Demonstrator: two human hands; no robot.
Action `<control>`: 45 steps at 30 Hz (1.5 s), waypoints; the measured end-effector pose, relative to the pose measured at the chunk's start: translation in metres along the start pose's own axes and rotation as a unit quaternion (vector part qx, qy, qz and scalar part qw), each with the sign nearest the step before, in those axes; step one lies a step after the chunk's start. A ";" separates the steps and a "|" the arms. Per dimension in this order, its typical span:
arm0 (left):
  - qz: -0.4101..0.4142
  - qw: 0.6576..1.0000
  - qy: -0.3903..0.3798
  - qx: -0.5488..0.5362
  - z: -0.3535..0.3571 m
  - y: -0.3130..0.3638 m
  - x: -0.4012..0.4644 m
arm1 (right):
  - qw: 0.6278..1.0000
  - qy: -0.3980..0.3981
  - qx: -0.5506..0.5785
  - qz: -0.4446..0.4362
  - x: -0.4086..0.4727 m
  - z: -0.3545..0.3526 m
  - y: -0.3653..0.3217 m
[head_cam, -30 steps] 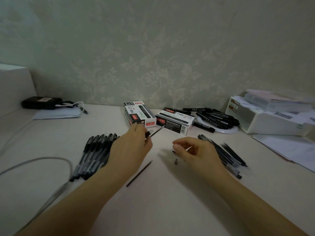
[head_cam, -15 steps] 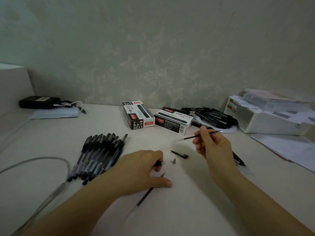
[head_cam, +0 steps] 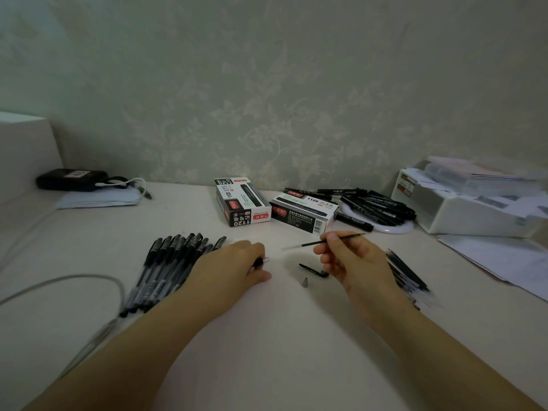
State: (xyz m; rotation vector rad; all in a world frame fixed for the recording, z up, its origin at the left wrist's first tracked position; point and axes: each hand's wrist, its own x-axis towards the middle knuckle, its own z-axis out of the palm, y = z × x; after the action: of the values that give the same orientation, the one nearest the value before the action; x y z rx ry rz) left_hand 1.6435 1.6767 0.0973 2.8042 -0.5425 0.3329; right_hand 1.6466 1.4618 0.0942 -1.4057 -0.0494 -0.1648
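Right hand point(head_cam: 353, 262) had shifted toward 9 o'clock since half a second back, pinching the refill point(head_cam: 347, 236) at mid-length, above the table point(head_cam: 281, 351). Left hand point(head_cam: 234, 268), at its 9 o'clock, gripped a pen barrel point(head_cam: 261, 261). Refill judged light, thin, bendy, slick; best held near mid-length, gently.

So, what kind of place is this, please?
Probably a desk at home or in a small office: pen boxes, a row of pens and a paper tray against a wallpapered wall.
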 end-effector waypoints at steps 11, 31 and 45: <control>0.069 0.975 0.107 -0.185 0.007 0.015 -0.002 | 0.995 -0.015 0.093 0.027 -0.002 0.003 -0.007; 0.079 0.969 0.072 -0.223 0.012 0.019 -0.003 | 0.993 -0.091 -0.067 -0.011 -0.006 0.002 -0.006; 0.078 0.969 0.074 -0.221 0.012 0.019 -0.004 | 0.817 -0.163 -0.526 -0.170 -0.005 -0.007 0.009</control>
State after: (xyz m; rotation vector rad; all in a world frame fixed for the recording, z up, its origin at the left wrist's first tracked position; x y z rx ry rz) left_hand 1.6347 1.6578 0.0887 2.2951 -0.7052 0.3949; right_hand 1.6422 1.4566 0.0837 -2.5294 -0.5736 -0.2627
